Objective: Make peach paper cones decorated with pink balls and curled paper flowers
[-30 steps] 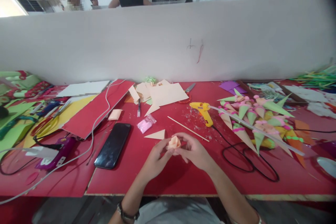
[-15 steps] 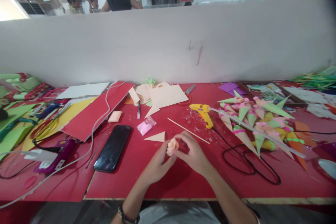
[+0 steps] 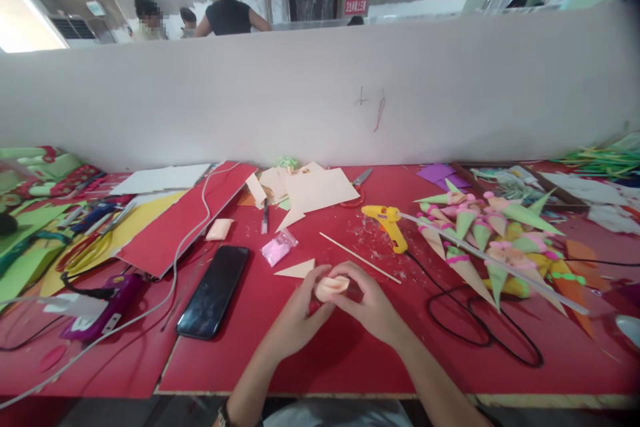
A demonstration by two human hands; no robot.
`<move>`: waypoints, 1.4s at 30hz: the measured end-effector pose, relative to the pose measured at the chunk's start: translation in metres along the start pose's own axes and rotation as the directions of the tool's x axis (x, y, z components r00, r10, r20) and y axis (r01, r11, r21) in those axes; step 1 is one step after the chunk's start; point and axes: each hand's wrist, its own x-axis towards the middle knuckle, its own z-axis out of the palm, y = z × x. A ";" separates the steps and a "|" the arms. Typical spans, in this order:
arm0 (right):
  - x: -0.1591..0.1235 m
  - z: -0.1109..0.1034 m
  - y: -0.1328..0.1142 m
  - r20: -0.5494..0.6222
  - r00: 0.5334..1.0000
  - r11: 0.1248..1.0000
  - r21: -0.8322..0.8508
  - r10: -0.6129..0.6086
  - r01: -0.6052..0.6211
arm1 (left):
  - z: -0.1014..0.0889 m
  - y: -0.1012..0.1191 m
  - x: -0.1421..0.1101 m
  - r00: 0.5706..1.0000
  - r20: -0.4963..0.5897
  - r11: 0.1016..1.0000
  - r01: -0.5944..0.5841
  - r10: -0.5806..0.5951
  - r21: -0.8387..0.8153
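Observation:
Between my fingertips is a peach lump of modelling clay (image 3: 332, 287), soft-looking, rounded and creased. My left hand (image 3: 298, 321) grips it from the left, thumb below and fingers behind. My right hand (image 3: 371, 305) closes on its right side with thumb and fingers curled. Just beyond the left fingers lies a pale paper triangle (image 3: 296, 269). A small bag of pink clay (image 3: 279, 247) rests behind that, and a thin wooden stick (image 3: 360, 257) lies past the right hand.
A yellow glue gun (image 3: 388, 223) with a black cord lies right of centre, beside a pile of paper cones (image 3: 480, 227). Left are a black phone (image 3: 214, 292), a purple power strip (image 3: 106, 307) and a white cable. Paper sheets (image 3: 320, 188) and scissors (image 3: 361, 180) lie at the back.
The clay lump has gone from a ruffled, upright look to a wider, smoother one with a crease. Both hands still hold it; the view has tipped slightly upward.

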 end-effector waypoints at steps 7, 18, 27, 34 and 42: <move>-0.003 0.000 0.002 -0.036 0.999 0.999 -0.015 0.035 -0.036 | 0.001 -0.003 0.001 0.999 -0.003 0.999 0.033 -0.033 -0.007; -0.001 0.002 0.003 -0.058 0.996 0.997 0.005 -0.070 0.071 | 0.002 -0.006 0.000 0.993 -0.117 0.999 0.015 -0.021 -0.050; -0.003 0.000 0.000 0.013 0.996 0.996 0.000 -0.088 0.088 | 0.010 -0.004 0.002 0.980 -0.171 0.976 0.066 -0.102 -0.207; -0.004 0.002 0.003 -0.057 0.997 0.998 0.037 -0.049 0.051 | 0.011 -0.002 0.004 0.967 -0.210 0.966 0.092 -0.145 -0.242; -0.005 0.003 0.005 -0.066 0.991 0.992 -0.063 -0.117 0.113 | 0.012 -0.005 0.005 0.954 -0.247 0.947 0.089 -0.170 -0.307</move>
